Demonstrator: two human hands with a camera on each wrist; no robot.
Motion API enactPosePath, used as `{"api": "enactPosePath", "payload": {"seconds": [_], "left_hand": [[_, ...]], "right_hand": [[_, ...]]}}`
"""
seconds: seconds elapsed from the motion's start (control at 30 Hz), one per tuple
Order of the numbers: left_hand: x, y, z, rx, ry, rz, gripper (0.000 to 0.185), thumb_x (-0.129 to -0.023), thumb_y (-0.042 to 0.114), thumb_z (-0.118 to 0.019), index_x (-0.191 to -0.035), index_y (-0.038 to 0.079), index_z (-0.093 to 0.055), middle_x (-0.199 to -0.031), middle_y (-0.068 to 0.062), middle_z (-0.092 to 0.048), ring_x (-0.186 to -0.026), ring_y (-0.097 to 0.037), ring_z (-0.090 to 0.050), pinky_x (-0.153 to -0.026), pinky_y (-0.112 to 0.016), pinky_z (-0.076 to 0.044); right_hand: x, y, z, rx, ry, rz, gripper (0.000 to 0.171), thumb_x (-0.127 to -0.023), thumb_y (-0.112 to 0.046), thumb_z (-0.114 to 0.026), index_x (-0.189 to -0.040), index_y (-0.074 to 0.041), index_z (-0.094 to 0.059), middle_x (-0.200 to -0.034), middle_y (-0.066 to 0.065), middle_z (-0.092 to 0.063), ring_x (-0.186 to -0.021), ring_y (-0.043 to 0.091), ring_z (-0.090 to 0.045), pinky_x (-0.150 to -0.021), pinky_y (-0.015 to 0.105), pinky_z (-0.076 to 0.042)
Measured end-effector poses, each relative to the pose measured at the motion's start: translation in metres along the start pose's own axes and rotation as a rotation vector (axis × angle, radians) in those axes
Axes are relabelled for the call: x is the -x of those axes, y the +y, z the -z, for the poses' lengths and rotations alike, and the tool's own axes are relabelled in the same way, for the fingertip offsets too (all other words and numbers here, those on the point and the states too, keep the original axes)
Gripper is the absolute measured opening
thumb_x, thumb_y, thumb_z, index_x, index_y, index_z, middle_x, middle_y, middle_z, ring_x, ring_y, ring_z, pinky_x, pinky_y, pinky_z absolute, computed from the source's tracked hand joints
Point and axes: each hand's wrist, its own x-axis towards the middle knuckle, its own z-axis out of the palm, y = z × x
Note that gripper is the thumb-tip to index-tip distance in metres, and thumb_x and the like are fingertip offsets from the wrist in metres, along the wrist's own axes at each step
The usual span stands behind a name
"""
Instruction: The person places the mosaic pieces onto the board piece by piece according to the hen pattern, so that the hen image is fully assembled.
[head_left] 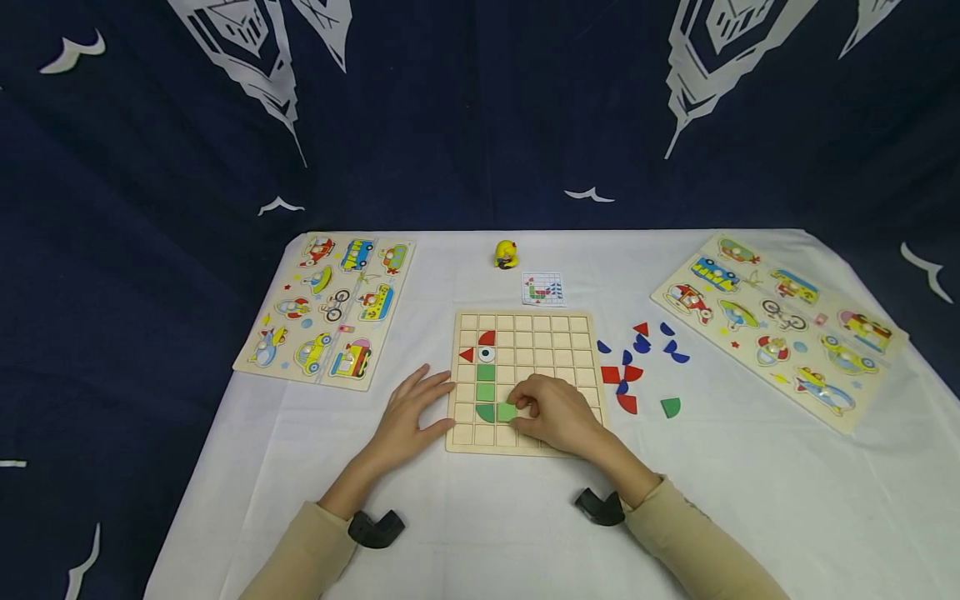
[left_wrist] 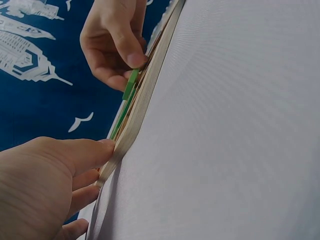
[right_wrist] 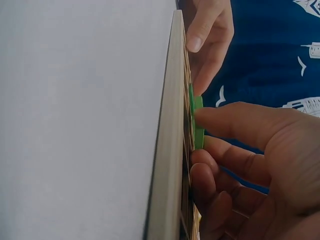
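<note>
Green square [head_left: 506, 412] | pinched between thumb and finger of right hand [head_left: 557, 414] | left hand [head_left: 408, 414] unclenched, touching edge of wooden board [head_left: 562, 340]

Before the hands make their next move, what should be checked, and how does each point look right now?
1. Right hand has the light green square pinched: ok, between thumb and finger.
2. Left hand is at the grid board: ok, touching its left edge.
3. Square lies flat in a cell: not ok, the left wrist view shows it tilted up from the board.
4. Picture card is uncovered: ok, it lies behind the board.
5. Placed pieces match the card: cannot tell, its print is too small.
6. Loose green quarter-circle is off the board: ok, it lies to the right.
</note>
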Motion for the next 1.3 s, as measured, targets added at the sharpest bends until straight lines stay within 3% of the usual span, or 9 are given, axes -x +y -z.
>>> {"api": "enactPosePath", "payload": {"seconds": [0.9,1.13,1.3], "left_hand": [[0.0,0.002,0.001,-0.002,0.003,0.006,0.055,-0.082,0.016,-0.077,-0.133,0.008,-0.059,-0.147,-0.008,-0.05,-0.148,-0.033,-0.024,-0.116,-0.06,-0.017],[0.001,0.002,0.001,-0.007,0.004,0.008,0.055,-0.082,0.017,-0.076,-0.134,0.008,-0.059,-0.147,-0.009,-0.05,-0.148,-0.034,-0.024,-0.116,-0.06,-0.016],[0.001,0.002,0.0,-0.013,0.005,0.004,0.055,-0.082,0.017,-0.076,-0.134,0.008,-0.059,-0.147,-0.009,-0.05,-0.148,-0.034,-0.024,-0.116,-0.06,-0.017]], "right_hand": [[0.002,-0.002,0.0,0.007,0.0,0.023,0.021,-0.073,-0.016,-0.085,-0.09,-0.011,-0.074,-0.075,-0.005,-0.061,-0.063,0.004,-0.048,-0.059,0.02,-0.039],[0.011,-0.001,0.016,-0.031,0.018,0.008,0.021,-0.074,-0.016,-0.084,-0.092,-0.011,-0.074,-0.074,-0.005,-0.061,-0.065,0.006,-0.05,-0.059,0.021,-0.041],[0.026,0.013,0.037,-0.046,0.078,-0.014,0.025,-0.074,-0.016,-0.084,-0.096,-0.008,-0.075,-0.076,-0.005,-0.062,-0.066,0.008,-0.052,-0.057,0.02,-0.043]]}}
